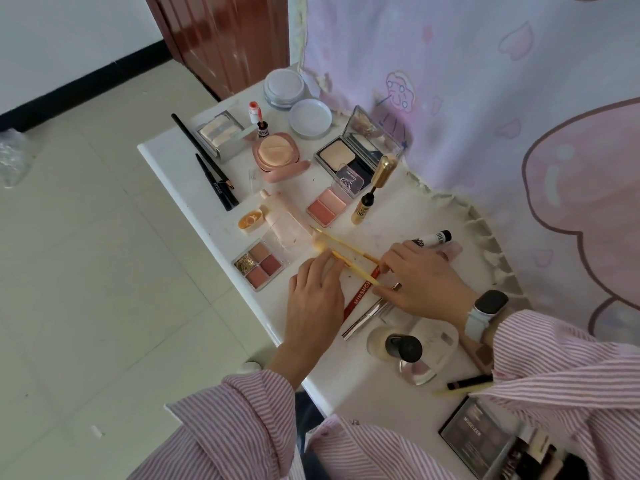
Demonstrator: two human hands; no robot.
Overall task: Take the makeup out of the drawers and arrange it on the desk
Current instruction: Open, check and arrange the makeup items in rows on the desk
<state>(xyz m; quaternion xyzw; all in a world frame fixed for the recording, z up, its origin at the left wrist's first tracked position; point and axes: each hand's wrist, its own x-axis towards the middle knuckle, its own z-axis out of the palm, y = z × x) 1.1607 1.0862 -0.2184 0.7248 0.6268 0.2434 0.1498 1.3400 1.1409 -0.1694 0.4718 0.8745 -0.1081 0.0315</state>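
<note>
Yellow brushes (pixel 349 252) mid-desk (pixel 194 188), both hands on them.
Light, thin, stiff handles with soft tips: left hand (pixel 317 299) fingers curl over one near its tuft, right hand (pixel 420 282) pinches the handle ends.

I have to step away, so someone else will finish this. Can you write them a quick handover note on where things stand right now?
Left hand: fingertips pinch the brush end of a yellow makeup brush.
Right hand: holds the handle ends of the brushes; exact grip hard to see.
Done: powder jars, compacts, pink cushion case, blush, eyeshadow palette, mascara and black pencils are laid out on the white desk.
Left: set the brushes down, tidy the red pencil, silver tube and bottle near the front edge, and the dark palette lower right.
</note>
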